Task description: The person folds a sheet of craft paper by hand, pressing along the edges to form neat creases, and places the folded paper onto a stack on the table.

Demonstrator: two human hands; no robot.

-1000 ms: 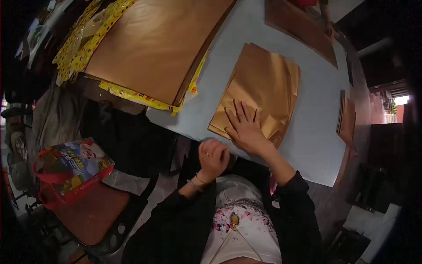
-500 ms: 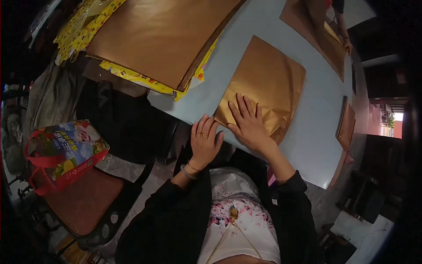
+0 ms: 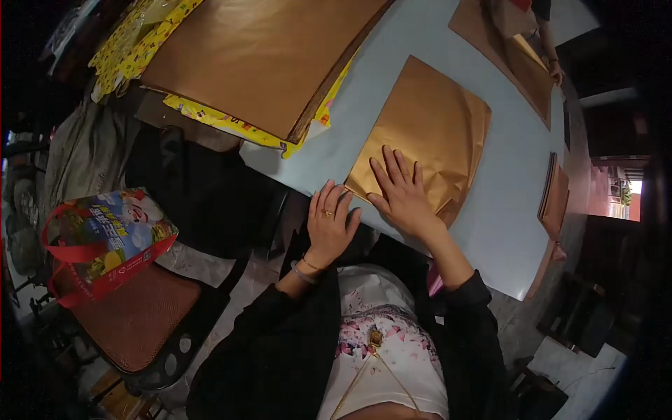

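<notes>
A folded gold-brown paper sheet [image 3: 430, 115] lies on the pale blue table top [image 3: 504, 231], its nearest corner by the table's front edge. My right hand [image 3: 404, 201] rests flat on the near part of this sheet, fingers spread, with creases in the paper to its right. At the sheet's near left corner is my left hand [image 3: 332, 225], its fingers stretched out and the thumb apart. Its fingertips meet the paper's edge; whether they press on it I cannot tell. Neither hand grips anything.
A thick stack of brown paper [image 3: 259, 56] lies upper left over yellow printed wrapping [image 3: 217, 123]. Upper right, another person's hand [image 3: 555, 72] is beside a brown sheet [image 3: 483, 42]. A folded brown bundle [image 3: 554, 196] sits at the right edge. A colourful bag [image 3: 115, 238] stands on a chair [image 3: 143, 318].
The whole view has shifted slightly. Both my hands keep nearly the same place against the gold-brown sheet.
</notes>
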